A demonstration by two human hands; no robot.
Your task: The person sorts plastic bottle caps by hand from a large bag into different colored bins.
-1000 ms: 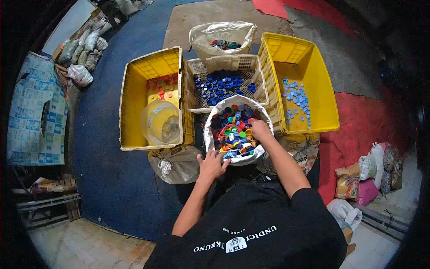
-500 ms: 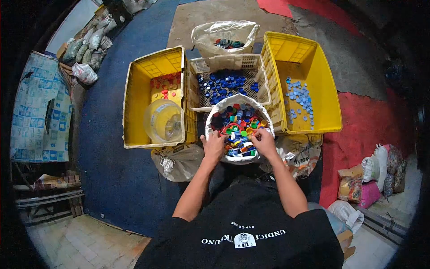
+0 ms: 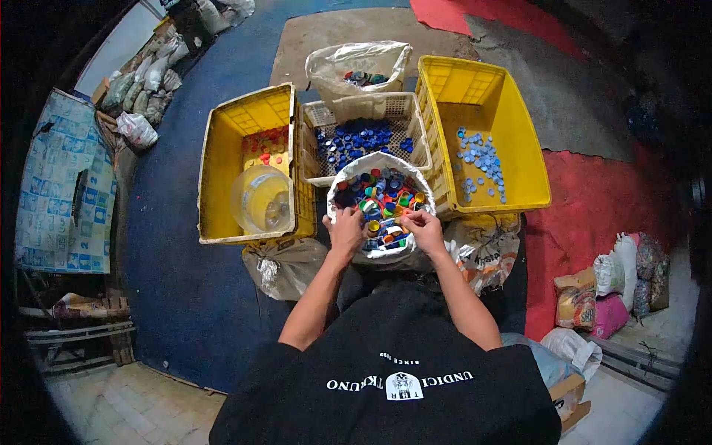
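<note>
Both hands dug in the white sack [image 3: 415, 174] of mixed bottle caps [image 3: 386, 196]

Left hand [image 3: 345, 228] and right hand [image 3: 425, 226] lay curled on caps; grip could not be told

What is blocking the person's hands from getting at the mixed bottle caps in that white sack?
Nothing visible. The sack is open at the top, and both the left hand and right hand already rest on the bottle caps.

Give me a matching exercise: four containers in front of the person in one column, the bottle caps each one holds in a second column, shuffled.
Containers:
1. left yellow crate
2. white basket
3. right yellow crate
4. white sack

Caps:
A. mixed colours
B. light blue
C. dark blue
D. red and yellow, beside a clear jar

Pairs: 1-D, 2-C, 3-B, 4-A
</note>
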